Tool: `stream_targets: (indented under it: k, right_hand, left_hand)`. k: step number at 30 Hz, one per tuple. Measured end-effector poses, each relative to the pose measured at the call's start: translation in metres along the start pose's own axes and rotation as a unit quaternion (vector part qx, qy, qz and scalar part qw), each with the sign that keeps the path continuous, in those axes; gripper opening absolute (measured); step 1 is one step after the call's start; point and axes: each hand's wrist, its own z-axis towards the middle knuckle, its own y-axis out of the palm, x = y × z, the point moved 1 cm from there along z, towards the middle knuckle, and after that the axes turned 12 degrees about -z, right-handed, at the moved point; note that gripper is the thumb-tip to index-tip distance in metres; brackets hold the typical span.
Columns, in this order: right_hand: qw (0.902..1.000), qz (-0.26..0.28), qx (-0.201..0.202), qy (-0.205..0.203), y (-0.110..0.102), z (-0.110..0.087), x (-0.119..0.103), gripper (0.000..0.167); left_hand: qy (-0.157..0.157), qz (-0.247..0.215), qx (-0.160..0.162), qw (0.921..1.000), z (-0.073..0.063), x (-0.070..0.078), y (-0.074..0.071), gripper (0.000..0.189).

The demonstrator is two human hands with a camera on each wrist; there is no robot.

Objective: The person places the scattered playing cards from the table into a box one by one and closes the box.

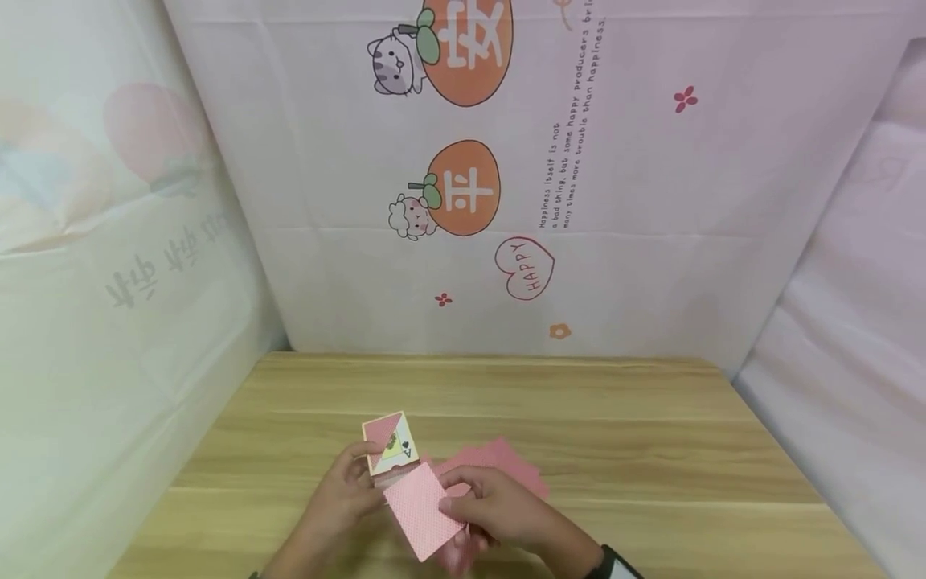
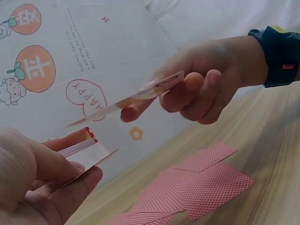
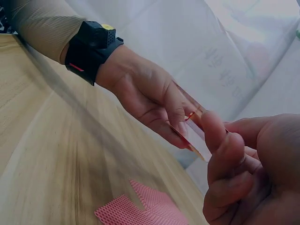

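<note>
My left hand (image 1: 346, 492) grips a small playing-card box (image 1: 385, 434) between thumb and fingers; an ace shows on its front. In the left wrist view the box's end (image 2: 91, 154) is open towards the right hand, with pale card edges inside. My right hand (image 1: 499, 500) pinches a pink-backed playing card (image 1: 419, 511) between thumb and fingers, its back up in the head view. That card is held just beside the box's opening, and its edge overlaps the box's lower end in the head view. Both hands are raised over the table.
Several pink-backed cards (image 2: 206, 187) lie fanned and overlapping on the wooden table (image 1: 615, 434), below and partly behind the right hand. A printed white cloth (image 1: 637, 201) hangs behind the table, with more white cloth at both sides.
</note>
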Motion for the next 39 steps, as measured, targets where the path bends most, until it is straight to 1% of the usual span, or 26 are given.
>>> stream_targets:
  k: [3, 6, 9, 12, 15, 18, 22, 25, 28, 30, 32, 35, 39]
  right_hand:
    - [0.9999, 0.012, -0.001, 0.000, 0.003, 0.002, 0.002, 0.026]
    - [0.9999, 0.012, 0.002, -0.002, 0.004, 0.004, 0.004, 0.025]
    - [0.9999, 0.011, 0.009, 0.004, 0.005, 0.005, 0.005, 0.026]
    - [0.9996, 0.014, 0.018, 0.013, 0.006, 0.007, 0.005, 0.027]
    - [0.9992, 0.004, 0.036, 0.020, 0.008, 0.008, 0.004, 0.026]
    - [0.9985, -0.003, 0.049, 0.024, 0.009, 0.008, 0.002, 0.026]
    - [0.9983, 0.004, 0.052, 0.026, 0.011, 0.008, 0.000, 0.027]
    - [0.9983, 0.025, 0.044, 0.030, 0.012, 0.009, -0.003, 0.032]
    - [0.9977, 0.051, 0.031, 0.032, 0.014, 0.013, -0.005, 0.042]
    - [0.9973, 0.057, 0.032, 0.033, 0.015, 0.015, -0.006, 0.048]
    - [0.9978, 0.043, 0.043, 0.028, 0.017, 0.017, -0.006, 0.051]
    - [0.9971, -0.006, 0.075, 0.015, 0.019, 0.020, -0.006, 0.050]
    - [0.9887, -0.088, 0.122, 0.003, 0.019, 0.023, -0.003, 0.045]
  left_hand:
    - [0.004, 0.018, -0.005, 0.9998, -0.001, -0.001, 0.002, 0.073]
    - [0.010, 0.032, -0.006, 0.9994, -0.002, -0.001, 0.004, 0.079]
    - [0.016, 0.032, -0.007, 0.9993, -0.003, -0.002, 0.006, 0.085]
    - [0.021, 0.030, -0.007, 0.9993, -0.003, -0.003, 0.008, 0.085]
    - [0.026, 0.036, 0.000, 0.9990, -0.003, -0.004, 0.010, 0.084]
    - [0.030, 0.035, 0.015, 0.9988, -0.004, -0.005, 0.013, 0.083]
    - [0.037, 0.032, 0.026, 0.9985, -0.003, -0.007, 0.016, 0.080]
    - [0.040, 0.028, 0.034, 0.9982, -0.003, -0.007, 0.016, 0.079]
    - [0.040, 0.020, 0.044, 0.9980, -0.003, -0.007, 0.015, 0.078]
    - [0.042, 0.016, 0.048, 0.9979, -0.004, -0.007, 0.014, 0.078]
    - [0.044, 0.008, 0.048, 0.9978, -0.005, -0.007, 0.013, 0.080]
    - [0.047, 0.000, 0.045, 0.9979, -0.004, -0.007, 0.013, 0.086]
    - [0.046, -0.003, 0.032, 0.9984, -0.002, -0.010, 0.014, 0.091]
